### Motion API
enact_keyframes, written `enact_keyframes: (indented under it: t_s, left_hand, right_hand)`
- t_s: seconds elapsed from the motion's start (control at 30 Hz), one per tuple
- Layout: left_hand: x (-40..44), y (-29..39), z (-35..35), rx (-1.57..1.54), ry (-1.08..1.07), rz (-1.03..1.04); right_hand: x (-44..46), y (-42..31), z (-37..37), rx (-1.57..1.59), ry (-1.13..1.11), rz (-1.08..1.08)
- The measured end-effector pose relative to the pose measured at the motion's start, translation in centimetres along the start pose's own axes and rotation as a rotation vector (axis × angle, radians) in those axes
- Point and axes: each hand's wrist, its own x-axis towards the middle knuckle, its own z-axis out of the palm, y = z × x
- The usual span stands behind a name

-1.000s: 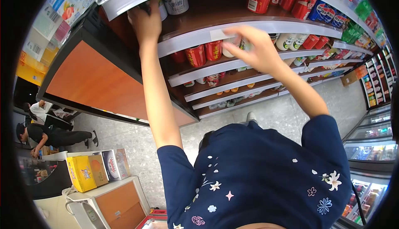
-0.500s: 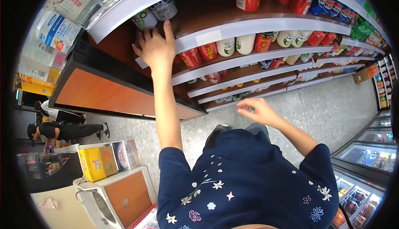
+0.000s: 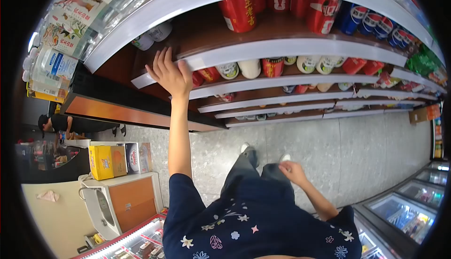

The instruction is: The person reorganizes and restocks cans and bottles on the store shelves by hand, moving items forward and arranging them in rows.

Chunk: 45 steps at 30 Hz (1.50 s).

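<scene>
Spreading its fingers wide over the front edge of a shelf [image 3: 199,30], the left hand [image 3: 171,75] is near two white cans [image 3: 160,31] at the shelf's left end. A red can [image 3: 238,14] stands farther right on the shelf. Well below the shelf, the right hand [image 3: 292,171] has curled fingers; whether they hold anything cannot be told.

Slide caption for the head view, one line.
Left hand at a white shelf edge, red cans on that shelf; right hand low, near the trousers.
</scene>
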Motion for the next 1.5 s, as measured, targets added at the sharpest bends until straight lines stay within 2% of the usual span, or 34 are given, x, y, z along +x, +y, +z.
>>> enact_keyframes:
  t_s: [0.1, 0.17, 0.3, 0.37, 0.43, 0.5, 0.57, 0.63, 0.7, 0.83, 0.93, 1.03, 1.07, 1.17, 1.2, 1.3, 1.37, 1.4, 1.43, 1.5]
  left_hand:
    - [-0.1, -0.1, 1.4, 0.063, 0.049, -0.002]
    - [-0.1, 0.0, 1.0, 0.062, 0.04, 0.003]
    - [-0.1, 0.1, 0.8, 0.086, 0.02, -0.006]
    - [0.3, 0.8, 0.3, 0.095, -0.001, -0.003]
    - [0.3, 0.8, 0.3, 0.094, -0.004, -0.018]
    - [0.4, 1.0, 0.6, 0.079, 0.039, -0.023]
    - [0.4, 1.0, 0.7, 0.079, 0.051, -0.035]
    - [0.3, 0.9, 0.9, 0.066, 0.075, -0.038]
    - [0.2, 0.8, 1.0, 0.061, 0.087, -0.029]
    - [0.0, -0.1, 1.4, 0.055, 0.102, -0.012]
    - [0.1, 0.3, 1.4, 0.069, 0.116, -0.006]
    - [-0.2, 0.2, 1.4, 0.094, 0.102, -0.005]
    - [-0.3, 0.1, 1.5, 0.108, 0.116, 0.006]
    - [-0.5, -0.4, 1.7, 0.111, 0.109, 0.012]
    - [-0.4, -0.9, 1.9, 0.124, 0.122, 0.052]
    - [-0.6, -2.3, 1.9, 0.109, 0.109, -0.029]
    - [-1.1, -2.8, 3.3, -0.17, 0.222, -0.253]
    - [-1.5, -4.9, 3.4, -0.211, 0.211, -0.203]
    - [-2.0, -7.2, 3.0, -0.059, 0.163, 0.021]
    - [-0.6, -1.7, 2.5, -0.009, 0.135, -0.078]
  right_hand:
    - [-1.7, 8.0, 0.4, -0.073, -0.011, 0.1]
    - [-2.9, 15.1, 2.2, 0.146, -0.002, 0.247]
    - [-4.6, 24.5, 2.9, 0.033, -0.121, 0.333]
    - [-5.9, 27.9, 2.6, -0.072, -0.16, 0.273]
    - [-8.0, 31.9, 2.3, -0.01, -0.18, 0.49]
    - [-9.8, 33.1, 1.0, -0.18, -0.222, 0.685]
    - [-11.9, 35.1, -0.3, -0.139, -0.217, 0.898]
    - [-13.3, 36.2, -1.8, -0.049, -0.218, 1.043]
    - [-14.9, 40.7, -1.4, -0.081, -0.234, 1.059]
    - [-13.4, 40.1, -0.7, -0.017, -0.22, 1.02]
    - [-9.0, 34.6, 0.2, 0.018, -0.24, 0.97]
    - [-5.7, 32.8, 2.4, 0.118, -0.306, 0.853]
    - [-5.0, 33.0, 3.1, 0.061, -0.367, 0.793]
    - [-2.9, 30.2, 3.3, 0.082, -0.347, 0.78]
    - [-2.5, 30.0, 3.3, 0.102, -0.329, 0.774]
    - [-2.2, 31.9, 2.9, 0.09, -0.247, 0.785]
    - [-3.4, 33.4, 3.3, 0.089, -0.185, 0.812]
    - [-3.9, 34.3, 3.1, 0.089, -0.152, 0.821]
    - [-3.8, 35.2, 2.5, 0.085, -0.114, 0.818]
    - [-4.2, 37.2, 2.5, 0.009, -0.077, 0.889]
